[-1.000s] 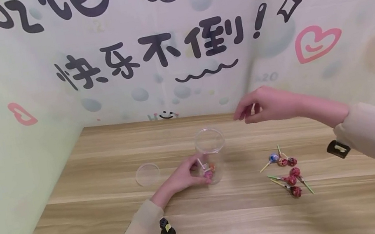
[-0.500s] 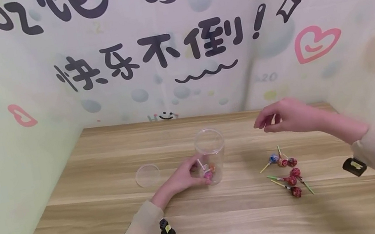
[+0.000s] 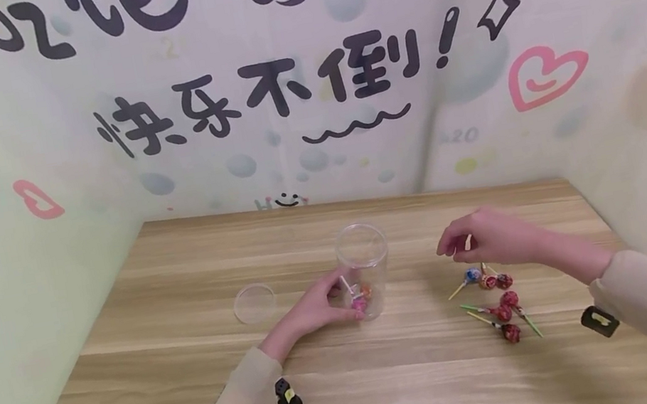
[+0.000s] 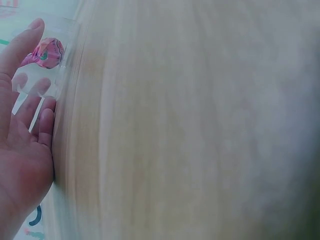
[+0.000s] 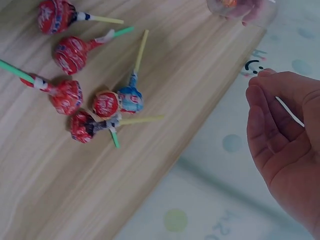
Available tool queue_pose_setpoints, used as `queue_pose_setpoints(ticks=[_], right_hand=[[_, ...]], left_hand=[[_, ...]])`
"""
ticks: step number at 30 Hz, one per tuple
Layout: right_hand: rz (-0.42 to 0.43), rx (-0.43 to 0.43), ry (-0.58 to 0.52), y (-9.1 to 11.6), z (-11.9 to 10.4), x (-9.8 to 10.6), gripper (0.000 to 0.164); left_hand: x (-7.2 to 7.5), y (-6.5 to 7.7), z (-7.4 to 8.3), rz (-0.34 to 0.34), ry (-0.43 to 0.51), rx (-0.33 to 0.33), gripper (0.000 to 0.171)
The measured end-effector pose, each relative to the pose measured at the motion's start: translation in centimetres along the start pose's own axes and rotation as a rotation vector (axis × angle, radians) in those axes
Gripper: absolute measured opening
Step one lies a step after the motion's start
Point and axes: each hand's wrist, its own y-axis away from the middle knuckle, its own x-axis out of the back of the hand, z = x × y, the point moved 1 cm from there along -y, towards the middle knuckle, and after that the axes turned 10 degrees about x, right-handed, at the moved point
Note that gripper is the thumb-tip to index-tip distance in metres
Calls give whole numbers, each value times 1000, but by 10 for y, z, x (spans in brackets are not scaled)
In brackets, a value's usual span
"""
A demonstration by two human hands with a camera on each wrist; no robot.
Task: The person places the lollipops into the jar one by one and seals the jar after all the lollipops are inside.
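A clear plastic jar point(image 3: 377, 272) stands upright and uncapped on the table, with a few lollipops point(image 3: 360, 305) inside. My left hand point(image 3: 310, 308) grips the jar low on its left side, thumb in front and fingers behind. Through the wall, the left wrist view shows a pink-wrapped lollipop point(image 4: 49, 53). My right hand point(image 3: 489, 239) hovers just above and behind the loose lollipops, fingers loosely bent and holding nothing. Nearest to it are a blue-wrapped lollipop point(image 3: 473, 274) and two red ones; more red lollipops point(image 3: 502, 312) lie closer to the front.
A clear round lid point(image 3: 255, 303) lies flat on the wooden table point(image 3: 396, 391), left of the jar. Behind the table's back edge hangs a printed wall cloth point(image 3: 227, 168). Black wrist devices point(image 3: 288, 400) sit by both forearms.
My right hand has come away from near the jar, moving right and then down over the loose lollipops. My left hand stays on the jar.
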Motion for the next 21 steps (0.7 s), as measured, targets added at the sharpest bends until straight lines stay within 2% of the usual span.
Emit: queue_pose_setpoints(ticks=[5,14,21], right_hand=[[9,-3,7,5,3,-12,19],[-44,-72,42,13,4,-34,22],[-9,-98,24,20,5,-49,25]], left_hand=[[1,0,0,5,-8,-9,80],[2,0,-1,5,-8,11,80],[1,1,-1,0,-6,16,88]])
